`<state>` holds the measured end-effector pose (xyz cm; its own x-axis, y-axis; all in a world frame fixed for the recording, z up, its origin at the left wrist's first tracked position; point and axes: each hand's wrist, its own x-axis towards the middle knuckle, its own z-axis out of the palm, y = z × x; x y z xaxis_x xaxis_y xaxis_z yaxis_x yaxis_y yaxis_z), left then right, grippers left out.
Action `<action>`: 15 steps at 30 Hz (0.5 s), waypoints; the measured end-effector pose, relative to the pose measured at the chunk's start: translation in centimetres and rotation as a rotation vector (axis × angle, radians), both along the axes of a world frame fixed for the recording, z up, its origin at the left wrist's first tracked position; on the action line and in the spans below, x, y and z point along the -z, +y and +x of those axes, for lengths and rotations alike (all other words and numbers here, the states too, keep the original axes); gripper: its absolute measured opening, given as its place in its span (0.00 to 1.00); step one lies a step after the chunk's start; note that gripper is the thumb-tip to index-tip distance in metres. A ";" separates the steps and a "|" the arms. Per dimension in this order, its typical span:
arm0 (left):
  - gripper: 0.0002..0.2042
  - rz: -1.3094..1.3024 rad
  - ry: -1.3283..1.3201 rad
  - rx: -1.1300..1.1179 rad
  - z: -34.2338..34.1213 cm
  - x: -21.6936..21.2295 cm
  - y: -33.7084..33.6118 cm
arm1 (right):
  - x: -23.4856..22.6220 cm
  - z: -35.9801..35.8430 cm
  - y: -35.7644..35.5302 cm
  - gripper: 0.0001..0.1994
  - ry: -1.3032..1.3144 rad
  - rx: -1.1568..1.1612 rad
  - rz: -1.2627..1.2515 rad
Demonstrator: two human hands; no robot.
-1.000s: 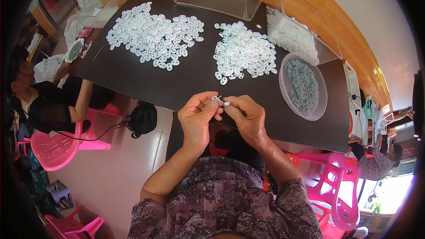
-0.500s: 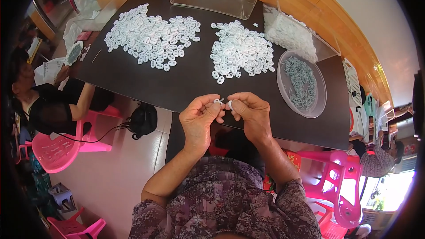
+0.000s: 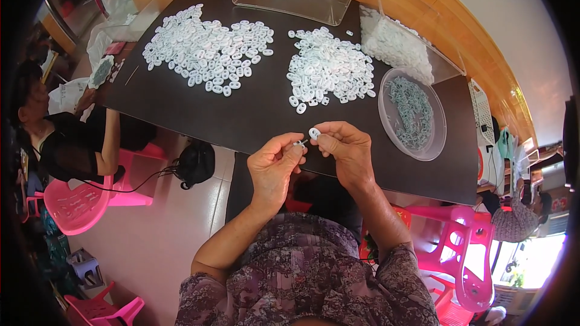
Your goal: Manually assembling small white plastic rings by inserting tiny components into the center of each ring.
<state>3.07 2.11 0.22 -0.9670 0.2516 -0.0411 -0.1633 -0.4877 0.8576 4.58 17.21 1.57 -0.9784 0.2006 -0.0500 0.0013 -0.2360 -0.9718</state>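
Over the near edge of the dark table, my two hands are raised close together with their fingertips almost touching. My left hand (image 3: 270, 169) pinches a small white plastic piece (image 3: 299, 143) with a thin pin-like bit sticking out; the fingers cover much of it. Between thumb and fingers of my right hand (image 3: 349, 156) is a white oval plastic piece (image 3: 314, 133) with two holes, tilted up. Beyond the hands lie a wide pile of white oval pieces (image 3: 205, 51) at left and a smaller pile (image 3: 326, 69) in the middle.
At right on the table (image 3: 254, 118) is a round clear tub (image 3: 443, 118) of small grey-green pins (image 3: 411, 111). Behind it are more white parts (image 3: 396, 45). A clear bin (image 3: 290, 6) stands at the back. Another person (image 3: 66, 139) sits at left by a pink chair (image 3: 75, 208).
My hands have drawn slightly apart. The right hand has lifted a little and turned its oval piece so both holes show; my left hand keeps its pinch.
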 end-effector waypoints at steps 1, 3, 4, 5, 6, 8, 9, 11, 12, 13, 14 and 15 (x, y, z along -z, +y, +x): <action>0.09 -0.007 -0.002 -0.001 0.0 0.0 0.0 | -0.1 0.0 -0.1 0.08 -0.001 -0.001 -0.001; 0.09 -0.024 0.004 -0.009 0.0 -0.1 0.1 | -0.2 -0.1 -0.3 0.08 -0.001 0.005 -0.008; 0.09 -0.041 0.011 -0.016 0.0 -0.1 0.2 | -0.3 -0.1 -0.4 0.08 -0.002 0.005 -0.008; 0.09 -0.041 0.010 -0.017 0.0 0.0 0.2 | -0.3 -0.1 -0.6 0.08 -0.002 0.010 -0.001; 0.09 -0.053 0.003 -0.019 0.0 0.0 0.3 | -0.3 -0.1 -0.6 0.08 -0.002 0.017 0.007; 0.09 -0.064 -0.004 -0.022 0.0 0.0 0.4 | -0.1 -0.1 -0.5 0.08 0.011 0.004 0.011; 0.08 -0.068 -0.007 -0.024 0.0 0.0 0.4 | -0.1 0.0 -0.5 0.08 0.024 -0.009 0.014; 0.08 -0.072 -0.011 -0.027 0.0 0.0 0.4 | -0.1 0.0 -0.6 0.08 0.035 -0.012 0.015; 0.08 -0.071 -0.017 -0.027 0.0 0.0 0.4 | -0.1 0.0 -0.7 0.08 0.047 -0.012 0.016; 0.08 -0.070 -0.023 -0.028 0.0 0.0 0.4 | -0.1 0.1 -0.8 0.08 0.046 -0.013 0.016; 0.08 -0.070 -0.024 -0.029 0.0 0.0 0.4 | -0.1 0.1 -0.8 0.08 0.058 -0.018 0.018; 0.08 -0.076 -0.019 -0.034 0.0 0.0 0.4 | -0.1 0.1 -0.9 0.08 0.070 -0.024 0.020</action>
<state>3.11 2.54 0.21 -0.9738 0.2142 -0.0770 -0.1642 -0.4269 0.8892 4.66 16.35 1.71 -0.9839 0.1775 0.0228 -0.0618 -0.2175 -0.9741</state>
